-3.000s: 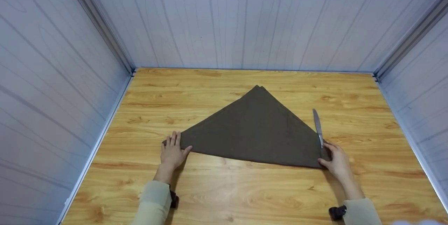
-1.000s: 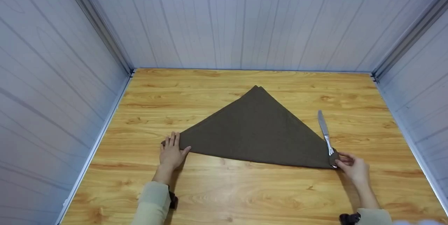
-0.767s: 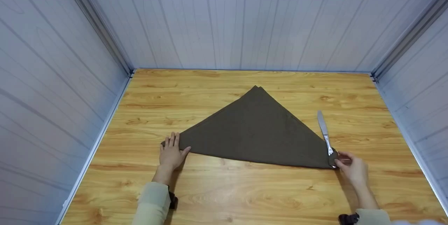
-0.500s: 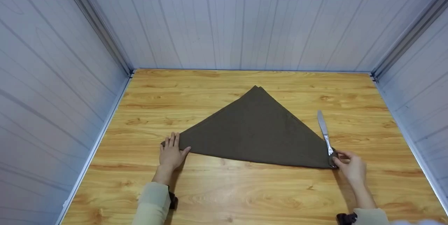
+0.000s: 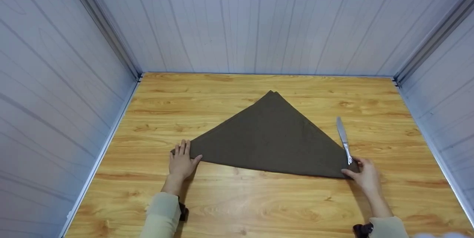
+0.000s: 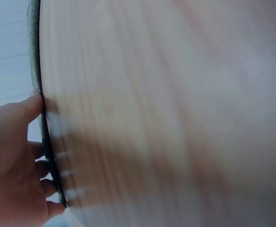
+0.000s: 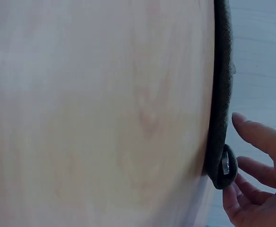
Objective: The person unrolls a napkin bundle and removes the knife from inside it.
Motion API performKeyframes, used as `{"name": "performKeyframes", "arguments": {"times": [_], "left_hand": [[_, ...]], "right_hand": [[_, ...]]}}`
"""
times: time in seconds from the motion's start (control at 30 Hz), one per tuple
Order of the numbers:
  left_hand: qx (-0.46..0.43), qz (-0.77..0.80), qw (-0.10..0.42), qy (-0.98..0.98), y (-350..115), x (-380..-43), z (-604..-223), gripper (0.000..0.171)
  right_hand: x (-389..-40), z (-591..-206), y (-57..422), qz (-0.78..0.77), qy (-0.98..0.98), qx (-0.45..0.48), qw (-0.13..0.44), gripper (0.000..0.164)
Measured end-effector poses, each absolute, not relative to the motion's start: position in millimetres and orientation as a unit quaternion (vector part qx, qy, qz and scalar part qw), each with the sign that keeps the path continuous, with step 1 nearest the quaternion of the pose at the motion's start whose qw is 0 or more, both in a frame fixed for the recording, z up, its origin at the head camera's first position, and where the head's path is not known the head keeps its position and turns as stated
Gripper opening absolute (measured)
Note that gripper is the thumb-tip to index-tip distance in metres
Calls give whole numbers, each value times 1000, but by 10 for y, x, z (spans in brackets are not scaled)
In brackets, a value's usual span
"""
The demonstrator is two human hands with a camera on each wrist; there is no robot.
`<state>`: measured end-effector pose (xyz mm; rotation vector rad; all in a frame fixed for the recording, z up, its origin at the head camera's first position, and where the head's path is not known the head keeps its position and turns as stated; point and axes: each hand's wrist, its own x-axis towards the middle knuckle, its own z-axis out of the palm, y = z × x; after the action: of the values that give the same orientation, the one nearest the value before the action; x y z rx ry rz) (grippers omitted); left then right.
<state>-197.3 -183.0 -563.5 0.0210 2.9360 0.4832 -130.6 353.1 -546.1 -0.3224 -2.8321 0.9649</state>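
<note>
A dark olive cloth (image 5: 272, 140), folded into a triangle, lies flat on the wooden table (image 5: 229, 201). My left hand (image 5: 181, 159) presses flat on the cloth's left corner, fingers straight; the left wrist view shows the left hand (image 6: 14, 161) against the cloth edge (image 6: 33, 47). My right hand (image 5: 362, 173) rests at the cloth's right corner, over the handle of a silver table knife (image 5: 343, 134) whose blade points away along the cloth's right edge. In the right wrist view, the loosely spread fingers (image 7: 258, 194) sit beside the knife handle end (image 7: 226, 164) and the cloth corner (image 7: 221, 85).
Pale panelled walls (image 5: 259, 23) close the table in at the back and on both sides. Bare wood (image 5: 185, 97) lies behind and in front of the cloth.
The knife has slid a little to the right since three seconds ago. In the last second my right hand has shifted slightly left onto the cloth corner. My left hand has stayed still.
</note>
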Motion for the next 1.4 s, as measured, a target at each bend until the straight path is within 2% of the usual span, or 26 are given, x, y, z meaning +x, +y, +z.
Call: {"name": "performKeyframes", "arguments": {"times": [0.33,0.53,0.8,1.07,1.4], "left_hand": [[16,163,74,984,-1818,-1960,-5632,73],[17,161,73,984,-1812,-1968,-5634,72],[10,163,76,984,-1819,-1984,-5635,73],[7,162,81,983,-1822,-1981,-5633,73],[7,168,92,982,-1833,-1972,-5631,74]], "right_hand": [[-1325,-5488,3593,320,-941,-103,34,59],[-1317,-5470,3638,325,-939,-108,18,54],[-1267,-5482,3706,316,-942,-99,59,44],[-1238,-5472,3738,322,-938,-118,43,41],[-1209,-5440,3797,321,-935,-122,83,33]]}}
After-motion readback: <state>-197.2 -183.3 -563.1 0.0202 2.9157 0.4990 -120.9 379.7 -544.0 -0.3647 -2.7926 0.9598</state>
